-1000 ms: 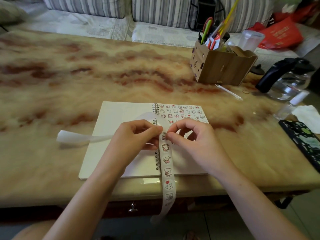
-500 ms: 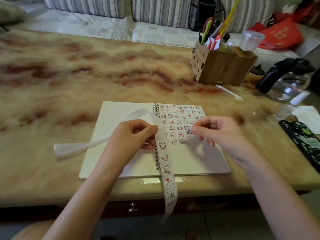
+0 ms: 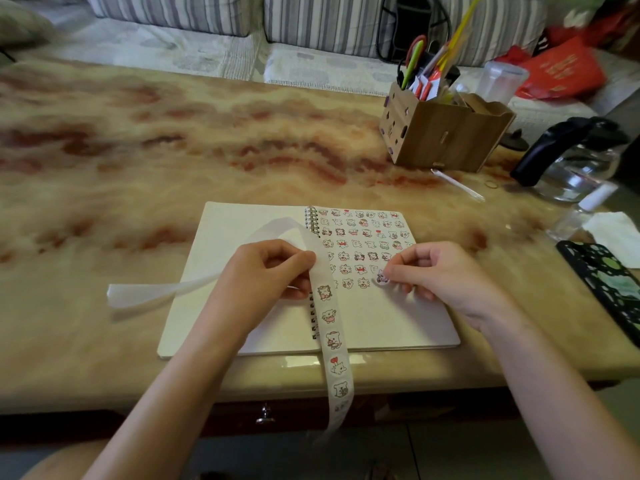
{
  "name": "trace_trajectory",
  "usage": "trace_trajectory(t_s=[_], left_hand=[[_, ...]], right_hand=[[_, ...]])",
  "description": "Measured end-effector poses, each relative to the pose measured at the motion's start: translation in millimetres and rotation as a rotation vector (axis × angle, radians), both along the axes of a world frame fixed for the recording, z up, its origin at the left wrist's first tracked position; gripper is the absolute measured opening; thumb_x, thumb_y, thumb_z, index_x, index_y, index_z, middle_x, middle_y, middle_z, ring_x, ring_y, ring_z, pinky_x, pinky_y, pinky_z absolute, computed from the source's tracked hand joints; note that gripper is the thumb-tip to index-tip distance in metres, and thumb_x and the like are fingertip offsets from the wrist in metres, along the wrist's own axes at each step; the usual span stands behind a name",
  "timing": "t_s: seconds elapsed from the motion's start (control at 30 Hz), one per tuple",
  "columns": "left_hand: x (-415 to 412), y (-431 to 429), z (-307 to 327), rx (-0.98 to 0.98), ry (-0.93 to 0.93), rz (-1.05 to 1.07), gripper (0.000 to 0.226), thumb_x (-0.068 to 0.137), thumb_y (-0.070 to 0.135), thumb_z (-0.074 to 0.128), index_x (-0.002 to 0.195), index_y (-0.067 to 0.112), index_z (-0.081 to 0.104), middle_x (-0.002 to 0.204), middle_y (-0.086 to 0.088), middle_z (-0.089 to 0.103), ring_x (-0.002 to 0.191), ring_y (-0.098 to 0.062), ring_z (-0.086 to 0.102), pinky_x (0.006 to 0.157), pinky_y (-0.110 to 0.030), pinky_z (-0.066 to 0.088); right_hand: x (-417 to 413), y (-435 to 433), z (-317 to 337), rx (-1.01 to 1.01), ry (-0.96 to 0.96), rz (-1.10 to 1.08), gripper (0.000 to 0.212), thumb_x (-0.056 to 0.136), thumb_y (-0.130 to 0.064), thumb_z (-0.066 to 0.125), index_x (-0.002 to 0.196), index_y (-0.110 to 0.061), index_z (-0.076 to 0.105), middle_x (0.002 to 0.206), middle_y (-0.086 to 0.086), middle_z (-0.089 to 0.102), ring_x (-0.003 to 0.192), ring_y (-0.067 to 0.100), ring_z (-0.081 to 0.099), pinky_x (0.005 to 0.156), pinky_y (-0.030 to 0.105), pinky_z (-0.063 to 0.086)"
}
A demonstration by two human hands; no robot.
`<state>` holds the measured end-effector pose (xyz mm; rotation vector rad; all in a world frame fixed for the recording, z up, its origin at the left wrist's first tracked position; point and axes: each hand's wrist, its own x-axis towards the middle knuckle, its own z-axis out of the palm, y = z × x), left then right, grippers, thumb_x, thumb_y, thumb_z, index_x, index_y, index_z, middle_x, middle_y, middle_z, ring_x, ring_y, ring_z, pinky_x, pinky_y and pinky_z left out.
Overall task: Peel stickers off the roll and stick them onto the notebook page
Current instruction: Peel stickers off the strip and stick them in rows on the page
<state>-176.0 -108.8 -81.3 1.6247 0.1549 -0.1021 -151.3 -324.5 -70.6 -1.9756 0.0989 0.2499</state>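
An open spiral notebook (image 3: 398,323) lies near the table's front edge, its right page filled with several rows of small cartoon stickers. My left hand (image 3: 266,275) pinches the sticker strip (image 3: 334,344) over the spiral binding; the strip hangs down past the table edge, and its bare backing (image 3: 166,291) trails off to the left. My right hand (image 3: 440,275) pinches a single round sticker (image 3: 381,279) at the right end of the lowest sticker row, low over the page.
A cardboard pen holder (image 3: 446,131) with scissors and pens stands at the back right. A glass kettle (image 3: 575,161), a small bottle (image 3: 585,209), a tissue (image 3: 616,233) and a patterned phone (image 3: 609,289) crowd the right edge. A white pen (image 3: 457,185) lies by the holder.
My right hand peeled a sticker from the strip, carried it right over the page, then lowered it toward the end of the lowest row. The left hand kept its hold on the strip.
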Motion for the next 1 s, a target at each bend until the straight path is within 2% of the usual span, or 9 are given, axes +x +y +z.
trace_trajectory(t_s=[0.47,0.8,1.0], left_hand=[[1.4,-1.1,-0.6,0.013,0.005,0.01,0.014,0.086,0.01,0.064,0.075,0.004,0.069,0.063,-0.004,0.07,0.058,-0.011,0.064,0.067,-0.027,0.06],[1.2,-0.8,-1.3,0.026,0.004,0.007,0.013,0.086,0.009,0.064,0.075,0.003,0.069,0.062,-0.004,0.069,0.057,-0.01,0.064,0.063,-0.023,0.059],[1.3,-1.2,-1.5,0.036,-0.001,0.005,0.014,0.086,0.009,0.064,0.074,0.004,0.069,0.063,-0.005,0.07,0.058,-0.012,0.064,0.065,-0.025,0.059]], right_hand=[[0.8,1.4,-3.5,-0.077,-0.023,0.029,0.002,0.079,-0.001,0.072,0.079,-0.002,0.07,0.067,0.009,0.064,0.041,0.001,0.044,0.039,0.008,0.031],[1.5,1.7,-2.7,-0.103,-0.02,0.035,0.008,0.078,-0.001,0.072,0.074,-0.006,0.069,0.05,-0.007,0.061,0.037,-0.002,0.043,0.039,0.008,0.03],[2.0,1.2,-4.5,-0.113,-0.024,0.033,0.002,0.078,-0.002,0.072,0.078,-0.003,0.07,0.049,-0.008,0.062,0.04,-0.002,0.044,0.04,0.008,0.032]])
